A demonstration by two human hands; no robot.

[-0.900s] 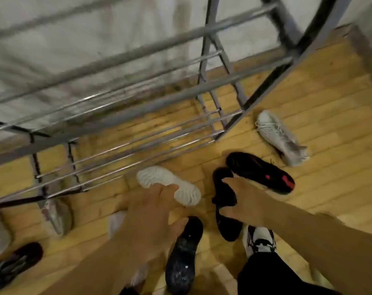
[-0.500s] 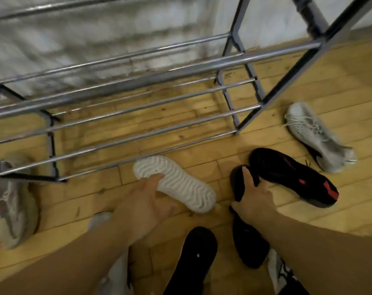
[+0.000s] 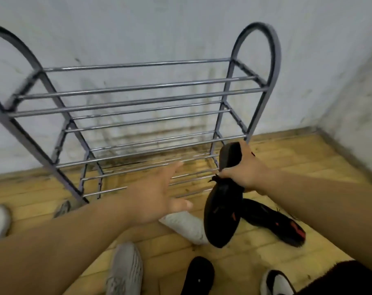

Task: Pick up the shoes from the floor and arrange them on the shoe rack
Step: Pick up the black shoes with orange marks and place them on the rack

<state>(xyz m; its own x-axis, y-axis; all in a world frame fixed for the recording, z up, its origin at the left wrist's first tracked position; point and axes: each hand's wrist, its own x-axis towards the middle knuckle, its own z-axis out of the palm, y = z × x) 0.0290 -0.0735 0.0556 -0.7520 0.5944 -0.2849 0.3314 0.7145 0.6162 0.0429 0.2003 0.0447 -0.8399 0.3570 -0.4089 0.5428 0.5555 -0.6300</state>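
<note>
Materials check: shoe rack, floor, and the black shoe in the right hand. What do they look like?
Shoe rack: looks like metal; shiny chrome-like rails with glints, duller grey painted side frames.
Floor: wooden strips, yellowish, worn matte finish, with visible seams and grain.
Black shoe in the right hand: probably matte fabric or synthetic upper with red accents; blur leaves it open.

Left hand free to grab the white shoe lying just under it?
Probably yes: the left hand is open and empty, the white shoe lies on the floor right below it, though the held black shoe overlaps its far end.
</note>
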